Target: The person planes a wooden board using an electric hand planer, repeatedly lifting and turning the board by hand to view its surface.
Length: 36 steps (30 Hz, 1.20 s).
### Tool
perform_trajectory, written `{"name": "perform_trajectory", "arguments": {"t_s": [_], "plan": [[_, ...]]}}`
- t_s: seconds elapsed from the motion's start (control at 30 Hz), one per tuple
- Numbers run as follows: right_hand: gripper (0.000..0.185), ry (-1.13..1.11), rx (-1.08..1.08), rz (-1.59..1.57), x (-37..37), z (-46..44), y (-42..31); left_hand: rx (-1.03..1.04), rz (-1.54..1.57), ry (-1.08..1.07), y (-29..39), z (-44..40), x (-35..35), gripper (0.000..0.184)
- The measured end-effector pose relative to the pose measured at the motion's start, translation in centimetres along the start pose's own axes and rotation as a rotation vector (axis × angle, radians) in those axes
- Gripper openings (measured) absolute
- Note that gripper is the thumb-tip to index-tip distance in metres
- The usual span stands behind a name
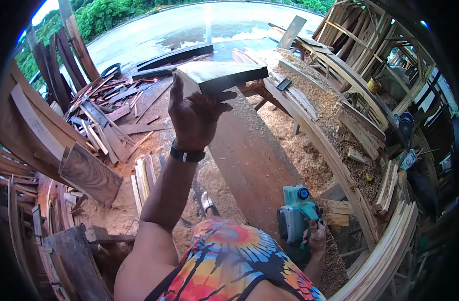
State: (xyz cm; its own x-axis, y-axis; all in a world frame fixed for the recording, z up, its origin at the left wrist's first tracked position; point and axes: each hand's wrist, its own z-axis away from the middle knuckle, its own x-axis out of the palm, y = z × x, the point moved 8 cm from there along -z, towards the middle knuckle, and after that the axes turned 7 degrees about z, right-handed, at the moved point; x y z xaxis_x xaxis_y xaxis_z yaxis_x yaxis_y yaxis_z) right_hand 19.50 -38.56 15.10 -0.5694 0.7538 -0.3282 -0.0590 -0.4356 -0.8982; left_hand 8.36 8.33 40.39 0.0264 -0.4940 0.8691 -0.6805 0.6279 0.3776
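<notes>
The left hand (pixel 199 113) grasps a block (pixel 232 80) from beneath, one digit upright against its near left end and the other fingers spread below. This hold appears to carry the weight from underneath while leaving the pale upper face uncovered. The right hand (pixel 316 236) is curled about the handle of a teal planer (pixel 295 213), presumably to keep the tool steady; whether the planer bears on the plank (pixel 254 150) or is slightly raised cannot be told.

The block lies directly above the left palm, its long dark side reaching rightward past the fingers, well apart from the planer. In the view it overlaps the far end of the plank, apparently held above it. The planer is at the plank's near right corner, in front of the right hand.

Farther out, shavings (pixel 277 138) cover the ground beyond the plank's right edge, beside a long curved beam (pixel 317 133). Scrap wood (pixel 106 120) lies heaped beyond the left edge.
</notes>
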Motion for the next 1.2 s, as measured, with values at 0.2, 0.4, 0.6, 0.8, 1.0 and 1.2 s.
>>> {"name": "perform_trajectory", "arguments": {"t_s": [0.2, 0.4, 0.6, 0.8, 1.0, 1.2], "plan": [[0.073, -0.033, -0.017, -0.025, 0.1, -0.2, 0.3, -0.063, -0.131, -0.047, -0.3, 1.2, -1.1, 0.077], [0.074, 0.007, 0.038, 0.049, -0.3, 0.0, 0.6, -0.429, -0.319, 0.302, -6.9, 11.6, -10.8, 0.044], [0.067, -0.049, 0.039, -0.066, 0.0, 0.2, 0.2, -0.842, -0.475, 0.763, -14.3, 23.8, -23.9, 0.036], [0.075, -0.093, 0.067, -0.072, 0.0, 0.7, -0.5, -0.841, -0.771, 0.705, -16.8, 26.5, -32.5, 0.06], [0.075, -0.083, 0.081, -0.059, 0.3, 0.7, -0.3, -0.836, -0.926, 0.597, -18.0, 24.1, -31.5, 0.061], [0.075, -0.09, 0.12, -0.078, 2.8, 1.2, -4.0, -0.896, -0.504, 0.821, -17.8, 26.9, -33.8, 0.067]]}}
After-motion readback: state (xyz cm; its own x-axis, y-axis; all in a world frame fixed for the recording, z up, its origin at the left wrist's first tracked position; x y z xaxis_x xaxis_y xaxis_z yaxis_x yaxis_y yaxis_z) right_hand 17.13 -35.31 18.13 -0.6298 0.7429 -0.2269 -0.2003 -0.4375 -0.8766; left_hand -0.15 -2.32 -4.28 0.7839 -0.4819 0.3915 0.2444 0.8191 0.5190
